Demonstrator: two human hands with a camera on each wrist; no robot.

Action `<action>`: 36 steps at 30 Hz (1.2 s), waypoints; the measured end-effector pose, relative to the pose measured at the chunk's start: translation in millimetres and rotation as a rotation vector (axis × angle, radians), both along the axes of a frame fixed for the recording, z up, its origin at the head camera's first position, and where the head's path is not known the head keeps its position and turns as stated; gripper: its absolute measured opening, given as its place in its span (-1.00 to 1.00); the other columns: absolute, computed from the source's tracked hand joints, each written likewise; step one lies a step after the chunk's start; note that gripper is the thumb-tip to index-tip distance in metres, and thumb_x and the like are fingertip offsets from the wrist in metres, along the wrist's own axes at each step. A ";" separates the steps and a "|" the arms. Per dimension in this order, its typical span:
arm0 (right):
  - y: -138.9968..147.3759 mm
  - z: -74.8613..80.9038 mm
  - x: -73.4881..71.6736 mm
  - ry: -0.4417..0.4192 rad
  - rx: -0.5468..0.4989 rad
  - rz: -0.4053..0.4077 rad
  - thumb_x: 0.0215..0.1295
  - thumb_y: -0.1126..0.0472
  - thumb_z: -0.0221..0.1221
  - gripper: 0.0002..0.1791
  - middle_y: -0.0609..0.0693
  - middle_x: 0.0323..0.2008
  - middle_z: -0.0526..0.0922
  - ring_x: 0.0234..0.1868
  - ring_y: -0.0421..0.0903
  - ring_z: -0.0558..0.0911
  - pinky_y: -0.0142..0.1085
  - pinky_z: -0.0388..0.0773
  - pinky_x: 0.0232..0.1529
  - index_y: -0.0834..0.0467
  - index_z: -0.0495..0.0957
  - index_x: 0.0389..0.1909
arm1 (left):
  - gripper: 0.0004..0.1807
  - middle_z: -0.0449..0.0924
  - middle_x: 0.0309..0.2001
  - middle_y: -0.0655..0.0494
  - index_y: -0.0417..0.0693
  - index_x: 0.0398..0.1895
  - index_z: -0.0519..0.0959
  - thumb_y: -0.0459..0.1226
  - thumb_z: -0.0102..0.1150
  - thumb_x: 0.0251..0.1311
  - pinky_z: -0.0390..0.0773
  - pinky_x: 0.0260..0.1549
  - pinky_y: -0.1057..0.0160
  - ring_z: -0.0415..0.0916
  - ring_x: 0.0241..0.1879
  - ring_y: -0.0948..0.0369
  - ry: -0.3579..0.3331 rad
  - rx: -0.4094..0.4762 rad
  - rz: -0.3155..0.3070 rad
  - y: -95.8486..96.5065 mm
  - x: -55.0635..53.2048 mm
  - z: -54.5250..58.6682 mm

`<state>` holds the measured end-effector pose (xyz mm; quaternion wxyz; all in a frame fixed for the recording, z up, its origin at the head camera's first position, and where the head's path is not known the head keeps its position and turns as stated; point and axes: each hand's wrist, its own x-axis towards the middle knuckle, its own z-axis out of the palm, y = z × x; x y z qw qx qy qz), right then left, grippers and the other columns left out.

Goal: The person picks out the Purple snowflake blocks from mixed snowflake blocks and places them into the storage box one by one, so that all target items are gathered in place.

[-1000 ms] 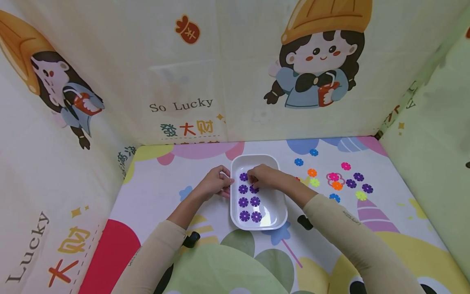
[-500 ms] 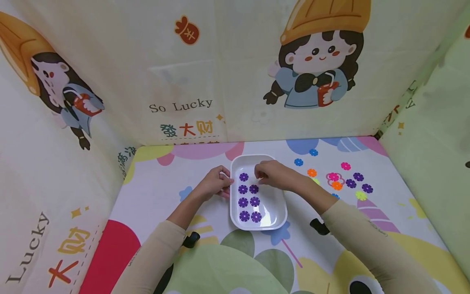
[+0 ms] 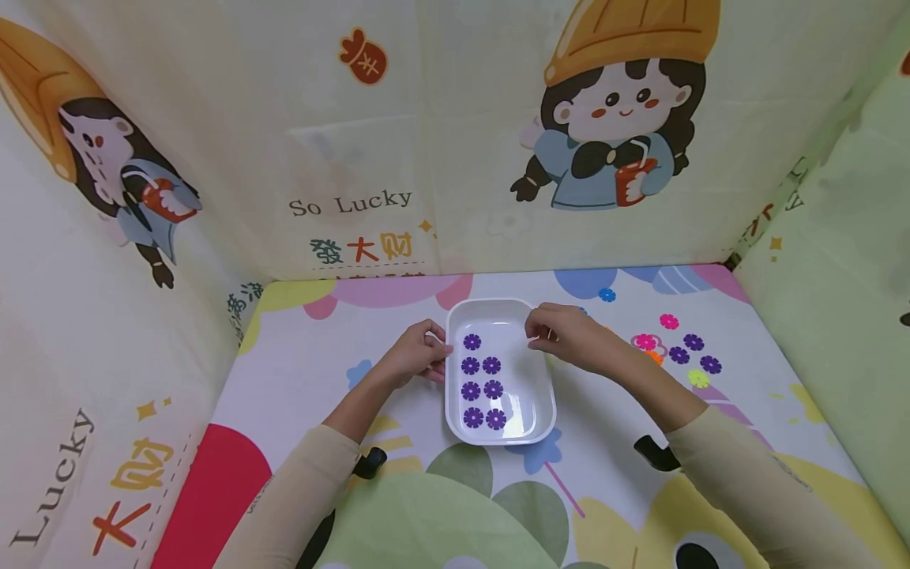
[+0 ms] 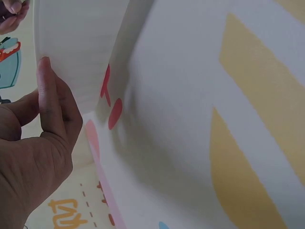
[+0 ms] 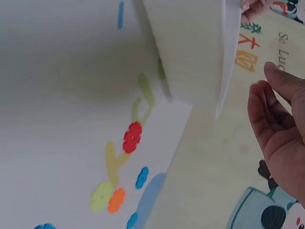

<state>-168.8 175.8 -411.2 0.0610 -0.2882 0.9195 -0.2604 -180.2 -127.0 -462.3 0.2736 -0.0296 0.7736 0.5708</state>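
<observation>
A white plastic tray (image 3: 526, 411) stands in the middle of the table. Several purple flower-shaped discs (image 3: 471, 390) lie flat along its left half in two columns, the left one longer by a disc. My left hand (image 3: 415, 352) holds the tray's left rim, thumb at the edge; in the left wrist view, a finger of that hand (image 4: 40, 138) lies against the outer wall. Over the tray's far right rim is my right hand (image 3: 569, 336), fingers loosely bent. The right wrist view shows this hand (image 5: 281, 124) with thumb and fingers apart and nothing between them.
Right of the tray, loose flower-shaped discs are scattered: purple (image 3: 693, 342), pink (image 3: 669, 322), yellow (image 3: 700, 378) and blue (image 3: 607, 295). My right hand and forearm cover some of them; a red disc (image 5: 132, 137) shows in the right wrist view. A printed curtain (image 3: 462, 158) walls the table's back.
My right hand has drawn back from the upper purple discs, moving right to the tray's far right rim. The left hand and the tray have stayed put.
</observation>
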 end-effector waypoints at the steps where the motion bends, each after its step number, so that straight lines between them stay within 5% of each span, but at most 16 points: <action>1: 4.1 0.0 1.3 0.000 -0.010 -0.018 0.27 0.26 0.42 -0.84 -0.09 -0.29 0.63 -0.26 -0.14 0.58 -0.38 0.74 -0.25 0.11 0.66 -0.18 | -0.73 0.66 -0.39 -0.07 -0.20 0.06 0.38 -0.38 0.21 0.43 0.82 -0.50 0.11 0.66 -0.59 0.17 -0.003 0.003 0.001 -0.1 -0.3 -0.1; 24: 117.0 -14.0 17.4 0.022 0.025 -0.279 0.34 0.31 0.35 -0.72 0.19 -0.06 0.70 -0.06 0.12 0.68 0.09 0.78 -0.08 0.28 0.61 0.02 | -0.70 0.64 -0.37 -0.10 -0.20 0.04 0.41 -0.35 0.28 0.37 0.82 -0.43 0.00 0.66 -0.59 0.15 0.040 -0.076 -0.013 2.8 -0.1 3.4; 36: 176.1 -35.1 17.2 -0.112 0.061 -0.454 0.36 0.26 0.35 -0.53 0.36 0.11 0.58 0.04 0.30 0.58 0.02 0.82 -0.11 0.29 0.52 0.23 | -0.70 0.63 -0.40 -0.08 -0.21 0.03 0.40 -0.34 0.27 0.37 0.82 -0.44 0.00 0.63 -0.62 0.17 0.070 -0.087 -0.016 3.9 0.8 3.4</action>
